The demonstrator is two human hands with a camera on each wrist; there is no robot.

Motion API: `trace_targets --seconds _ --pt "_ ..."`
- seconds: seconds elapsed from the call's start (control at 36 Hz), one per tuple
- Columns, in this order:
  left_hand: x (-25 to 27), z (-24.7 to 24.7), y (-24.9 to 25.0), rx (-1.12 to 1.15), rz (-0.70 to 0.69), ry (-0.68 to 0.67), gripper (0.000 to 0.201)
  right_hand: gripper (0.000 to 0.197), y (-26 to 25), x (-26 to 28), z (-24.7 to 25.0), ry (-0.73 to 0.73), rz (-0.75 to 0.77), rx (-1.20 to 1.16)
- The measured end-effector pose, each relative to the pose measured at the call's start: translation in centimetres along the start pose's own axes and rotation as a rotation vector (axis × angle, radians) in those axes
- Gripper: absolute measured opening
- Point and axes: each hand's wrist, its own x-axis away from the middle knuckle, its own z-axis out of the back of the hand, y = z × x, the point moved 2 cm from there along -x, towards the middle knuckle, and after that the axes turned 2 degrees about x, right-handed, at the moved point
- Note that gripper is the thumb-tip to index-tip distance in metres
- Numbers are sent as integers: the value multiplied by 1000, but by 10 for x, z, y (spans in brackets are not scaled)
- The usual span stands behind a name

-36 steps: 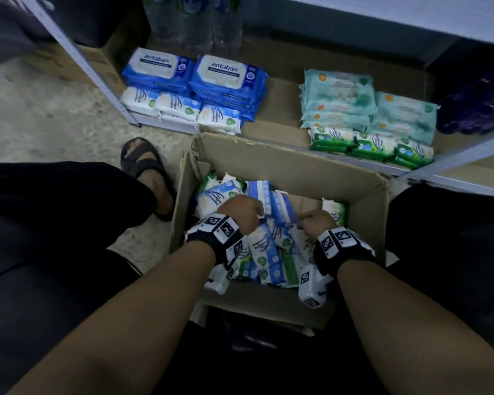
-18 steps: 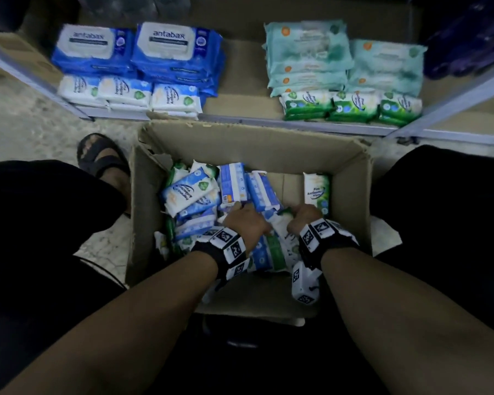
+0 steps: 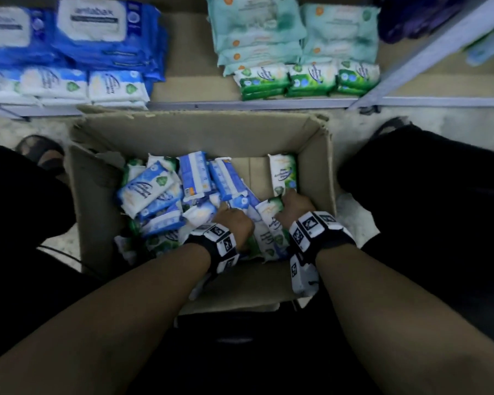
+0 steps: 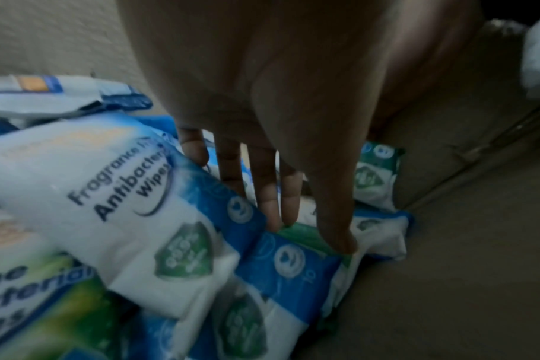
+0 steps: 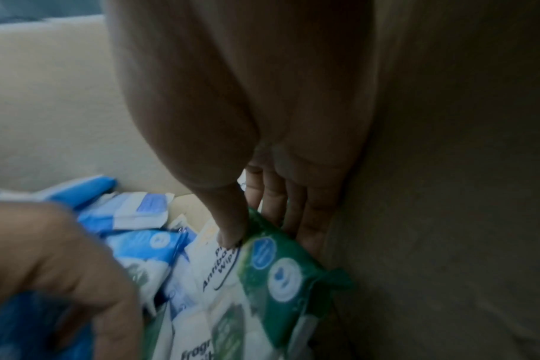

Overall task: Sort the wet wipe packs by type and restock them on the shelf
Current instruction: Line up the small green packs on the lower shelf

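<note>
Both hands are down in the box [image 3: 200, 132], which sits on the floor right against the shelf [image 3: 240, 104], close enough that a pack only has to go a short way up and forward. The right hand [image 5: 262, 170] pinches a green pack [image 5: 274, 265] by its top edge, thumb on the printed face and fingers behind, hard against the box's right wall; I'd say it is being drawn out for the green row [image 3: 308, 81] on the shelf. The left hand [image 4: 272, 136] has its fingers straight, pushed down among the blue packs [image 3: 154, 192], the thumb tip on a blue-and-white corner. It looks more like parting the heap than gripping, though the blur leaves that unsure.

The packs in the box are small, soft pillow pouches, white with a blue or green band and a shield badge, tumbled every way up and mixed together. On the shelf the kinds already sit apart: blue ones left, green and pale teal right. Most of the sorting seems yet to do.
</note>
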Motion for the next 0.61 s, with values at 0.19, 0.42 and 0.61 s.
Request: trace_targets --seconds 0.19,0.42,0.61 --pt "-5 -6 9 -19 42 36 43 37 -4 12 5 -8 -19 148" --pt "-11 -9 23 -165 104 24 20 34 -2 22 10 -20 -22 208" --pt "12 14 19 -52 77 35 31 39 -7 32 19 -27 10 207"
